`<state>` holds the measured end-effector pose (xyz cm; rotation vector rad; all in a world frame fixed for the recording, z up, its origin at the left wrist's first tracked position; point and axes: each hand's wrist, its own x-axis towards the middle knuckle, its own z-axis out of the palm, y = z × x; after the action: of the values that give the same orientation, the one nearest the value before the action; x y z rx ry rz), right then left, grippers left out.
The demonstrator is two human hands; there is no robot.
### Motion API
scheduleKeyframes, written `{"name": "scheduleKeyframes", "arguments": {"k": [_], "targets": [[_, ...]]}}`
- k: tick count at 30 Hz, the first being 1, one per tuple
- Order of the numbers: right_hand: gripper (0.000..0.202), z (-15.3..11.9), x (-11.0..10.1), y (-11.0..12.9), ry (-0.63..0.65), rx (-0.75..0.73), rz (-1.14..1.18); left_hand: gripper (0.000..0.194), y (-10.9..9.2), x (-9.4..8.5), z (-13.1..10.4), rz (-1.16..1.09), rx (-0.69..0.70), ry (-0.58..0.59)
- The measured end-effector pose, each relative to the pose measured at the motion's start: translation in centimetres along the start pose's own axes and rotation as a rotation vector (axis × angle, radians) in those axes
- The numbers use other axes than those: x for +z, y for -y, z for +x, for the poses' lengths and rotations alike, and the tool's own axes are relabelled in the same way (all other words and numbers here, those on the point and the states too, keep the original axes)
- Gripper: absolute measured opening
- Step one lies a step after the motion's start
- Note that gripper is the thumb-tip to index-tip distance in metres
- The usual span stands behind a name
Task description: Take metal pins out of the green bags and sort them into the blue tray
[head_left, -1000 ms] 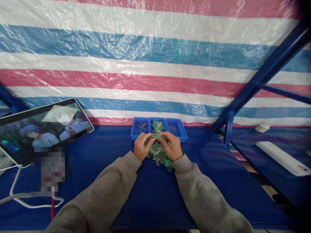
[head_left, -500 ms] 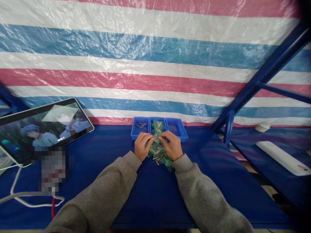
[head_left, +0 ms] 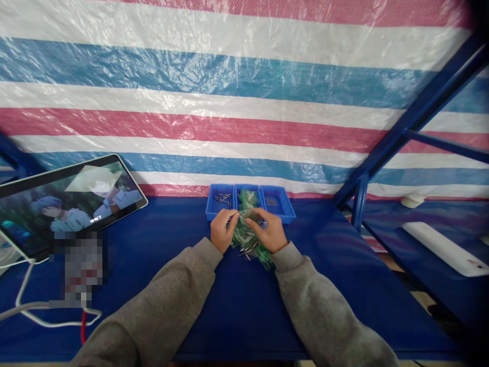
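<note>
My left hand [head_left: 222, 230] and my right hand [head_left: 270, 232] are close together over a pile of green-tinted plastic bags [head_left: 263, 253]. Fingers of both hands are pinched on a small clear plastic bag [head_left: 244, 213] between them. Several metal pins [head_left: 249, 250] lie on the pile below my hands. Just beyond stand three joined blue bins: the left bin [head_left: 210, 205] holds metal pins, the middle bin [head_left: 248, 187] holds green-tinted bags, and the right bin [head_left: 284, 204] holds a few small pieces too small to make out.
A tablet [head_left: 76, 204] leans at the left, with a blurred object [head_left: 84, 270] and white cables [head_left: 49, 323] in front. Blue metal bars [head_left: 401, 125] rise at the right, beyond them a long white object [head_left: 439, 247]. A striped sheet [head_left: 244, 122] hangs behind the blue table [head_left: 244, 316].
The fingers of both hands have shifted slightly, and the clear bag between them shows more. My right fingers are spread a little wider. The pile and bins have not moved.
</note>
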<state>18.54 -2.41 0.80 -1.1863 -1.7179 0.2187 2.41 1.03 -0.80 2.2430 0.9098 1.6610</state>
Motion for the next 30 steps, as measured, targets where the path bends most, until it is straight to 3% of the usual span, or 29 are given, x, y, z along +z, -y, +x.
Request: {"name": "scheduleKeyframes", "arguments": {"k": [5,10,15,22,30], "targets": [[0.013,0.28,-0.1,0.44,0.033,-0.069,-0.01,0.013,-0.31,-0.25,0.0,-0.03,0.022,0.012],[0.013,0.31,-0.45,0.56,-0.026,-0.026,-0.03,0.015,-0.26,-0.28,0.04,-0.023,-0.034,-0.001],[0.016,0.27,-0.57,0.49,-0.087,0.017,-0.044,0.013,0.04,-0.07,0.01,-0.018,-0.005,0.041],[0.016,0.12,-0.21,0.4,-0.035,-0.024,-0.02,0.014,0.22,0.06,-0.01,0.022,-0.001,0.042],[0.023,0.08,-0.32,0.49,-0.069,0.005,0.025,0.011,0.24,0.22,-0.17,0.031,-0.016,0.002]]}}
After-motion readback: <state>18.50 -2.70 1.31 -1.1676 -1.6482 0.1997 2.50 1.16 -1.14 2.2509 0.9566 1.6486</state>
